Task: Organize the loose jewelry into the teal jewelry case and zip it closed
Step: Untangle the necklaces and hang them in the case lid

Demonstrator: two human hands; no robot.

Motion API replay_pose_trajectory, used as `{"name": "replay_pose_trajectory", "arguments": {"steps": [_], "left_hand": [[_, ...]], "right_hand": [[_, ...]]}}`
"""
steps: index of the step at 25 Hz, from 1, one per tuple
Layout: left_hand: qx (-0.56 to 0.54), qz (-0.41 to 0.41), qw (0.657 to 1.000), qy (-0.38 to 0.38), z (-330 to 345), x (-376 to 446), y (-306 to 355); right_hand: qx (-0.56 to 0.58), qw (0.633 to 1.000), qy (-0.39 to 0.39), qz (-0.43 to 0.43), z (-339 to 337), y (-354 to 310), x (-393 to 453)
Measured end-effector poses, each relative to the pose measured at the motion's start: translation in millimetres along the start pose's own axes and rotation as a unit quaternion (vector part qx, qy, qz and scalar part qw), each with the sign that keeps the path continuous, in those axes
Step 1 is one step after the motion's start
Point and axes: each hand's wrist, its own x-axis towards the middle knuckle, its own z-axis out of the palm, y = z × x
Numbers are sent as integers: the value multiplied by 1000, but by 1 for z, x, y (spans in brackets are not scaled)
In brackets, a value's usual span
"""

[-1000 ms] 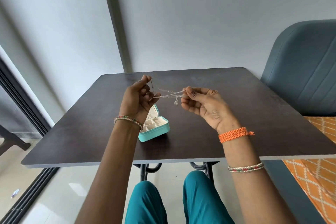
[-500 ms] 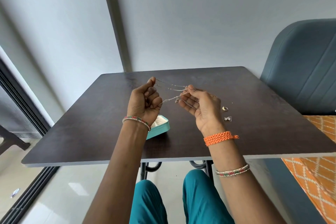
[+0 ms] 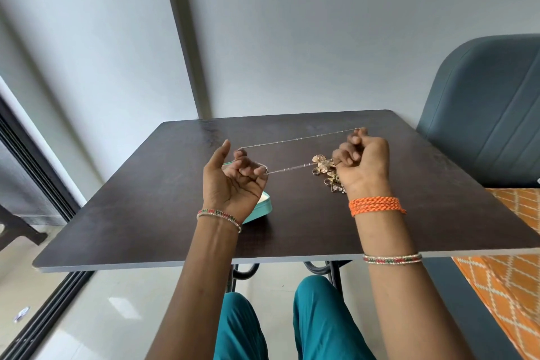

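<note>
The thin chain (image 3: 298, 140) stretches taut above the counter (image 3: 146, 213), its ends pinched by the left hand (image 3: 233, 184) and right hand (image 3: 362, 161), loose jewelry (image 3: 324, 168) lying beneath.

Soft, even daylight fills the scene, entering from the glazed opening at the left edge and leaving a pale sheen on the floor tiles (image 3: 122, 305) below. The dark table (image 3: 152, 213) shows a dull reflection along its far side, with no harsh glare. Shadows are faint and diffuse on the grey wall (image 3: 321, 38). Wide-angle distortion bends the wall's vertical strip (image 3: 181, 38) and splays lines toward the corners. Focus holds sharp across the centre; the thin chain (image 3: 298, 140) reads only faintly
</note>
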Motion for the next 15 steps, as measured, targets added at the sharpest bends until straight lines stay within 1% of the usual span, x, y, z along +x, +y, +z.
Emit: {"name": "replay_pose_trajectory", "arguments": {"steps": [1, 2, 3, 4, 5, 6, 7, 8, 9, 11, 12, 13, 15], "left_hand": [[-1, -8, 1000, -16, -1, -3, -1], [5, -11, 1000, -29, -1, -5, -3], [15, -10, 999, -39, 1, -6, -3], [28, -8, 998, -48, 4, -5, -3], [39, -6, 998, -56, 8, -3, -2], [48, -1, 997, -59, 11, -1, 0], [54, 6, 997, -58, 15, 1, 1], [64, 16, 996, -53, 17, 3, 2], [81, 27, 995, -49, 19, 4, 2], [133, 27, 989, -58, 22, 3, 0], [158, 14, 985, -70, 23, 2, -1], [174, -3, 981, -87, 23, -1, -2], [207, -28, 972, -108, 26, -6, -5]], "right_hand": [[-18, 1000, 13, -20, 0, -1, 1], [-66, 996, 26, -46, 0, 1, 1], [-158, 984, 32, -81, -2, 5, -1], [-287, 951, 19, -113, -4, 11, -4], [-422, 896, -16, -136, -7, 16, -8], [-534, 831, -65, -143, -7, 18, -14], [-614, 769, -117, -137, -5, 16, -20], [-659, 722, -168, -128, 0, 12, -27], [-678, 692, -218, -116, 7, 6, -33], [-689, 648, -308, -100, 26, -4, -44], [-694, 628, -337, -106, 34, -7, -46], [-699, 609, -356, -119, 41, -10, -46], [-708, 583, -372, -145, 51, -11, -39]]}}
